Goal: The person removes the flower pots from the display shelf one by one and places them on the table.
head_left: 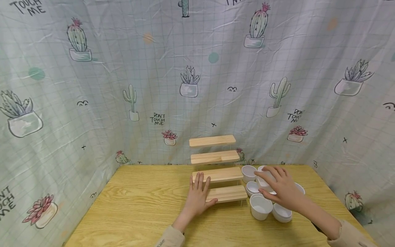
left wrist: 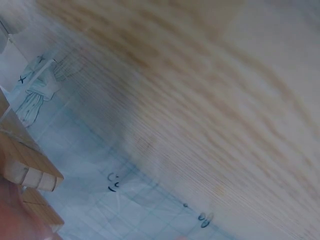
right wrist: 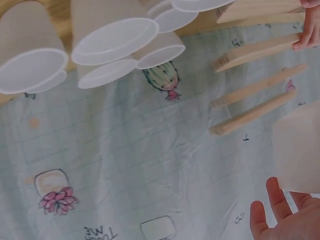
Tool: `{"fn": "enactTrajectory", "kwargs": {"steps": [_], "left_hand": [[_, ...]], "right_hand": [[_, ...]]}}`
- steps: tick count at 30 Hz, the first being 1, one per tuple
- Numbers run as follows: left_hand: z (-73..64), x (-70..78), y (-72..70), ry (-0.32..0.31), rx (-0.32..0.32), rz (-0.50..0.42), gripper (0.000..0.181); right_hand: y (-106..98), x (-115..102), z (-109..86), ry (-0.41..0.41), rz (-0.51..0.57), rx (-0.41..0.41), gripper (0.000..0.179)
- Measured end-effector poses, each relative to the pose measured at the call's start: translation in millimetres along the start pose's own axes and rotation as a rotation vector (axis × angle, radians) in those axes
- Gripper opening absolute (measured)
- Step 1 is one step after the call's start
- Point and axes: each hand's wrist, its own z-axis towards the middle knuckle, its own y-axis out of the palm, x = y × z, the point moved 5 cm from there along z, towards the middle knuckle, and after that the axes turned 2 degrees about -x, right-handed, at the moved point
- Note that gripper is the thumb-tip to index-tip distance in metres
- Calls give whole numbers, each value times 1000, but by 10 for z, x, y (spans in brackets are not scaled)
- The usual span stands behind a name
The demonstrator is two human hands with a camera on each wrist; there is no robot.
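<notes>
A wooden tiered shelf [head_left: 218, 175] of several light boards stands at the back of the table. My left hand [head_left: 198, 197] rests on its left end, fingers extended over the second-lowest board and thumb by the lowest one. Part of this hand [left wrist: 17, 217] shows blurred at the lower left of the left wrist view. On the right, my right hand [head_left: 282, 188] holds a white plastic cup [head_left: 266, 181] above other cups. In the right wrist view the held cup [right wrist: 299, 150] is cut off by the frame edge, with fingertips [right wrist: 274, 187] against it.
Several white plastic cups stand right of the shelf, among them a front cup [head_left: 260, 207], a back cup [head_left: 248, 173] and a low stack [head_left: 282, 213]. The yellow wood-grain table [head_left: 139, 206] is enclosed by a cactus-print curtain [head_left: 213, 85].
</notes>
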Motion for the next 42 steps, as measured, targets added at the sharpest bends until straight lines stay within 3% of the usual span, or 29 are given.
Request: {"fn": "enactTrajectory", "kwargs": {"steps": [14, 26, 42], "left_hand": [[-3, 13, -19, 1, -3, -1, 85], [15, -4, 13, 11, 19, -18, 85], [1, -2, -2, 6, 13, -6, 85]], "right_hand": [[-97, 130, -383, 83, -23, -19, 44], [-151, 302, -706, 183, -32, -43, 55], [-146, 506, -1033, 203, -86, -43, 60]]}}
